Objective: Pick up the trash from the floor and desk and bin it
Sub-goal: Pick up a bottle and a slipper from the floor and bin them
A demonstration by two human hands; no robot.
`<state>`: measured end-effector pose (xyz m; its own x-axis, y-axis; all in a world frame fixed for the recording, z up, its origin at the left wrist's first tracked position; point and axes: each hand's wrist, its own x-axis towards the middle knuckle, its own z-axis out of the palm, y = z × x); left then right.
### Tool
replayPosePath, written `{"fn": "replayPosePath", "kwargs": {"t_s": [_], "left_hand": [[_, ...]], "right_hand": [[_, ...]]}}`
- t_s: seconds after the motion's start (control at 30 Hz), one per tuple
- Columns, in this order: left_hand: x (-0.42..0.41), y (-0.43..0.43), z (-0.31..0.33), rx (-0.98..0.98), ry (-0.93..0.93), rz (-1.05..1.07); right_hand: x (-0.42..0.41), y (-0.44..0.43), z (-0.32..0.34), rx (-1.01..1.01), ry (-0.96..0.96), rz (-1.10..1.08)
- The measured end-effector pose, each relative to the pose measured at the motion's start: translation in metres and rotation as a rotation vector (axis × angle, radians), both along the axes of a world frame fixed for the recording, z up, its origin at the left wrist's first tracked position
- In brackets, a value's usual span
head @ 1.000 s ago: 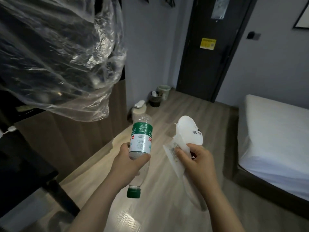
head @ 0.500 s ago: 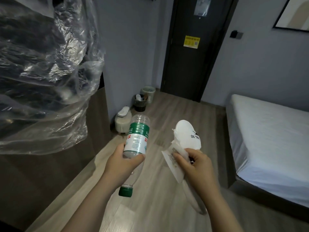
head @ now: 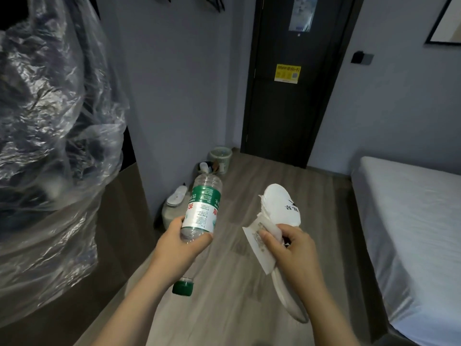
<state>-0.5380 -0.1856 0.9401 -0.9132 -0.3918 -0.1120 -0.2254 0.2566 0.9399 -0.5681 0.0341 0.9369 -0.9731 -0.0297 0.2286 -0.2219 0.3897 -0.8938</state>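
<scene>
- Ahead of both hands, by the wall beside the door point(head: 294, 96), a dark bin point(head: 200, 167) and a pale bin point(head: 222, 163) are seen on the floor point(head: 319, 196), well apart from the grips.
- The carrying step is judged to be in hand: trash is held in both hands and nothing from them is binned yet.
- A plastic water bottle point(head: 203, 208) is gripped by the left hand point(head: 184, 245), with fingers and thumb curled round its body just below the label. It is held upside down, the base pointing away toward the bins and the green cap point(head: 183, 287) hanging beneath the wrist.
- A white disposable slipper point(head: 279, 208) and a printed paper slip point(head: 257, 245) are pinched together by the right hand point(head: 291, 253). The thumb is pressed on the paper, the toe stands above the fist and the heel trails below it.
- A walk toward the bins is called for next, until each grip is over an opening and can be loosened.
- The dark bin already appears to hold items, so the pale one behind it may be needed; which is meant cannot be told.
</scene>
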Motion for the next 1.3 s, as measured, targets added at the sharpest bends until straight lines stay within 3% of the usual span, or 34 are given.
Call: {"fn": "replayPosePath", "kwargs": {"t_s": [0.4, 0.8, 1.03, 1.3], "left_hand": [[-0.202, -0.012, -0.022, 0.010, -0.046, 0.004], [-0.450, -0.083, -0.032, 0.051, -0.063, -0.030], [-0.554, -0.101, -0.058, 0.025, -0.068, -0.055], [-0.703, -0.120, -0.068, 0.009, -0.123, 0.007]], "right_hand": [[-0.211, -0.004, -0.022, 0.038, -0.043, 0.011], [-0.445, -0.060, -0.017, 0.104, -0.097, -0.035], [-0.549, -0.077, -0.029, 0.092, -0.138, -0.033], [-0.716, -0.097, -0.043, 0.101, -0.132, 0.077]]}}
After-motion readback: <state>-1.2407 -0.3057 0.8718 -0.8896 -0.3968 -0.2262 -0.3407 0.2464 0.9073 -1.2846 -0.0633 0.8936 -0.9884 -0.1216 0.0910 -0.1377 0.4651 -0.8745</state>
